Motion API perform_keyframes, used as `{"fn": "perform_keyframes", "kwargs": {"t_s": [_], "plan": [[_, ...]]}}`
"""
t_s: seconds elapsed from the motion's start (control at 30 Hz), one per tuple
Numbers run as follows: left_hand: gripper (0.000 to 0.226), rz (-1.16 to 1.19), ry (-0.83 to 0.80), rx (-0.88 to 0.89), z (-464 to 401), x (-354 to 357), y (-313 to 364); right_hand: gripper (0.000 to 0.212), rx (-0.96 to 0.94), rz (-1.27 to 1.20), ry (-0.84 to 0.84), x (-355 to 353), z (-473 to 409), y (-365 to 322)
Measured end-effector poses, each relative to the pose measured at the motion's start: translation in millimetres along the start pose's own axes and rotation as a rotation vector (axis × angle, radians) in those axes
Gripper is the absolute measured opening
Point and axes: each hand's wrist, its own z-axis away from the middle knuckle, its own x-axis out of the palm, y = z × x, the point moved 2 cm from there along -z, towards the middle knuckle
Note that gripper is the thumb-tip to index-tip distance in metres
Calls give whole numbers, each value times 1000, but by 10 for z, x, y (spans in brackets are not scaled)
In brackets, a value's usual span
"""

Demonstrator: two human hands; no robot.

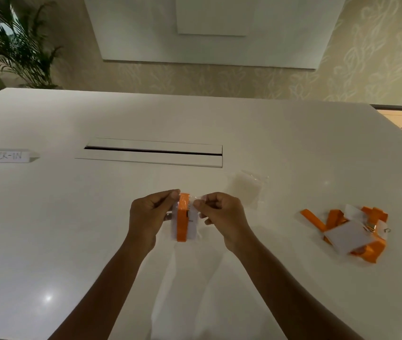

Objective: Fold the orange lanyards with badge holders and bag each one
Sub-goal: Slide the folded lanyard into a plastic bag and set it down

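Above the worktop (pixel 72 217), left hand (pixel 146 217) gripping folded lanyard (pixel 182 217), right hand (pixel 219 212) pinching clear bag (pixel 196 204) open, probably to slide it in.

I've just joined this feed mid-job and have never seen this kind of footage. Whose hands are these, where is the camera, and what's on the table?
There is no machine here: a person works bare-handed, and the one picture comes from a camera on their head, looking forward and down. The left hand and right hand together hold a folded orange lanyard with its white badge holder; the right fingers pinch a clear plastic bag at its edge. On the white table, to the right, lies a loose pile of lanyards. Spare clear bags lie just beyond the hands, and a CHECK-IN sign sits far left.
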Motion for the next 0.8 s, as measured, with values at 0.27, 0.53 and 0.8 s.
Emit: {"fn": "perform_keyframes", "kwargs": {"t_s": [0.27,0.53,0.8], "plan": [[21,-233,58,-71,-399,-351,-323,7,159,-51,8,465,-228,217],[7,-360,45,-79,-735,-665,-507,15,227,-54,21,931,-461,335],[12,-603,-7,34,-899,-667,-560,20,255,75,100,1026,-568,442]]}}
